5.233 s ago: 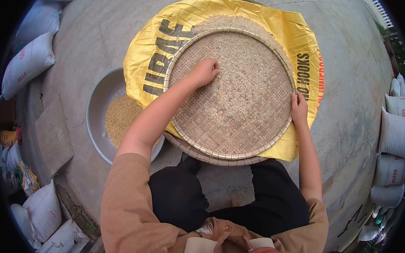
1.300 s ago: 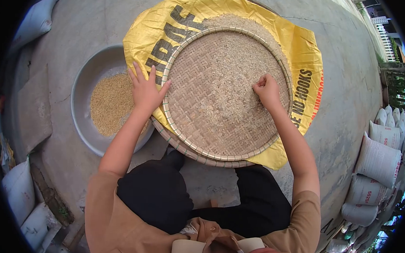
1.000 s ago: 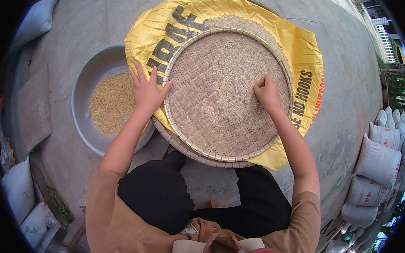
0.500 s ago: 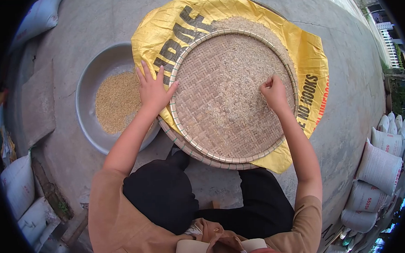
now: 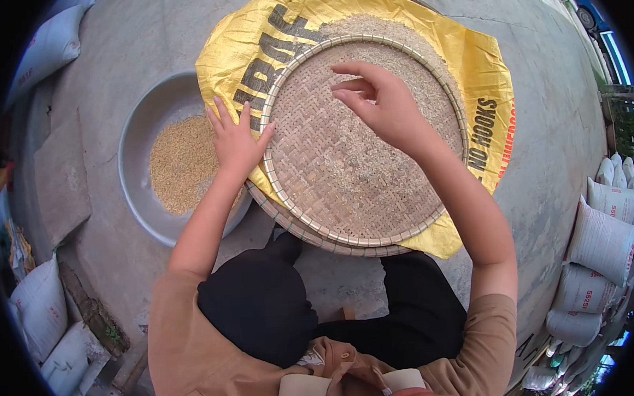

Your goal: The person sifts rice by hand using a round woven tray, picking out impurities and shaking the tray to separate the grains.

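A round woven bamboo tray point(image 5: 307, 138) with pale grains point(image 5: 372, 160) scattered over it lies in front of me. Beneath it is a yellow plastic sack point(image 5: 236, 46) with black lettering, with a second bamboo rim point(image 5: 311, 233) showing lower down. My left hand point(image 5: 237, 141) lies with fingers spread at the tray's left rim, on the sack. My right hand point(image 5: 376, 103) hovers above the upper part of the tray, thumb and fingers apart, with nothing visible between them. More grain lies on the sack past the tray's far rim.
On the left stands a metal basin point(image 5: 135, 170) holding golden unhusked grain point(image 5: 181, 161). Full white sacks point(image 5: 602, 238) are piled at the right, with others point(image 5: 42, 298) at the left. My bent legs point(image 5: 254, 300) are close to the tray's near rim.
My right hand has moved left and away from me across the tray, and its pinched fingers have opened. My left hand remains at the left rim. The view has shifted slightly.
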`<state>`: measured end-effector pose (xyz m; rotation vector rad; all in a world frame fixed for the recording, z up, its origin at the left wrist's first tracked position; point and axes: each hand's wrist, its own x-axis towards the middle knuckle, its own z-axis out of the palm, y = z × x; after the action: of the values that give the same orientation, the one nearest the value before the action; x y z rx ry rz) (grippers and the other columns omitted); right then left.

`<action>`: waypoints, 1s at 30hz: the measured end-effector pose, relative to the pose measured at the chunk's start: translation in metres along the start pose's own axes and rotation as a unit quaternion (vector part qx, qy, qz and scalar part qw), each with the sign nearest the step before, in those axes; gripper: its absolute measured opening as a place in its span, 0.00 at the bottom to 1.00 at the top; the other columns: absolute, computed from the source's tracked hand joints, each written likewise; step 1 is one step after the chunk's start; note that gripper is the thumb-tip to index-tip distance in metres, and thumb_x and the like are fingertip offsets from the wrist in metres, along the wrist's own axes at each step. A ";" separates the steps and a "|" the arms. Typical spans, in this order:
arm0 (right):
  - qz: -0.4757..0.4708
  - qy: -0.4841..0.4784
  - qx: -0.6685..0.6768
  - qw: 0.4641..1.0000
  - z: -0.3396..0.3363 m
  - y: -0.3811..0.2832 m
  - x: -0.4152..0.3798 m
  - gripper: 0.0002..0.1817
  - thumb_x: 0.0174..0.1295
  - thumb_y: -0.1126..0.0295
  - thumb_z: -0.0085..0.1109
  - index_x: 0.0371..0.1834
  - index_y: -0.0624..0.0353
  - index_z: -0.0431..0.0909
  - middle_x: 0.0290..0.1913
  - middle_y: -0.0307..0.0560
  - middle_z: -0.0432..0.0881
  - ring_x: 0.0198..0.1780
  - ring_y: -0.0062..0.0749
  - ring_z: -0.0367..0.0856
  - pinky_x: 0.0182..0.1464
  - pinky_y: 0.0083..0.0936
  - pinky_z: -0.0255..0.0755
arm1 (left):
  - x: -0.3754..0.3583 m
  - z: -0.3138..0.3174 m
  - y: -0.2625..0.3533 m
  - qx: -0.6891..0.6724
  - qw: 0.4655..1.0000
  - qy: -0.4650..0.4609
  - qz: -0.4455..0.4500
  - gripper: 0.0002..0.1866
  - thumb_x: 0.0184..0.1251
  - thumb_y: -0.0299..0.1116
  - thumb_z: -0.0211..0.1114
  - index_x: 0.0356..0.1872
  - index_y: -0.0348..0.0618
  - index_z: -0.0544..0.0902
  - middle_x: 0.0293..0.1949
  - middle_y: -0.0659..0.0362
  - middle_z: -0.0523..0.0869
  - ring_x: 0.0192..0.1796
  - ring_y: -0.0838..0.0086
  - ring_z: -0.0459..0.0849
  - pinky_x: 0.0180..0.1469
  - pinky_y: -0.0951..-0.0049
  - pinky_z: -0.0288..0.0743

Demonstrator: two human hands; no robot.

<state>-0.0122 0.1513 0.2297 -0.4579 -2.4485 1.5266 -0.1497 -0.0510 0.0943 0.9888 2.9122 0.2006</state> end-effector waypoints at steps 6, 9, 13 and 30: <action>0.195 0.089 -0.101 0.972 -0.065 0.129 -0.031 0.12 0.57 0.71 0.63 0.42 0.65 0.79 0.26 0.40 0.79 0.25 0.18 0.76 0.30 0.19 0.72 | 0.000 0.005 -0.002 -0.003 1.000 -0.006 -0.008 0.40 0.56 0.66 0.56 0.66 0.52 0.68 0.72 0.38 0.41 0.73 0.38 0.41 0.62 0.46 0.63; 0.242 0.097 -0.173 0.950 -0.074 0.151 -0.042 0.10 0.55 0.68 0.65 0.36 0.63 0.80 0.23 0.41 0.77 0.24 0.21 0.75 0.30 0.21 0.70 | 0.001 0.007 -0.003 -0.001 1.000 -0.001 -0.001 0.40 0.57 0.66 0.56 0.66 0.52 0.68 0.72 0.38 0.42 0.73 0.39 0.41 0.62 0.47 0.63; 0.139 0.102 -0.213 0.962 -0.067 0.169 -0.048 0.09 0.52 0.70 0.65 0.34 0.63 0.80 0.28 0.46 0.79 0.30 0.29 0.77 0.36 0.25 0.72 | 0.000 0.009 -0.004 0.001 1.000 0.009 0.004 0.40 0.56 0.66 0.55 0.66 0.52 0.68 0.72 0.38 0.41 0.73 0.39 0.40 0.63 0.48 0.63; 0.173 0.011 -0.257 0.951 -0.060 0.162 -0.045 0.08 0.52 0.69 0.64 0.31 0.63 0.80 0.32 0.52 0.80 0.36 0.40 0.79 0.42 0.30 0.72 | 0.000 0.011 -0.004 -0.003 1.000 0.009 -0.001 0.39 0.56 0.66 0.56 0.65 0.53 0.70 0.72 0.38 0.42 0.73 0.38 0.41 0.62 0.45 0.63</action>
<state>0.0734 0.2508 0.1093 -1.0345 -2.8482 0.9438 -0.1509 -0.0532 0.0833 0.9896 2.9276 0.2193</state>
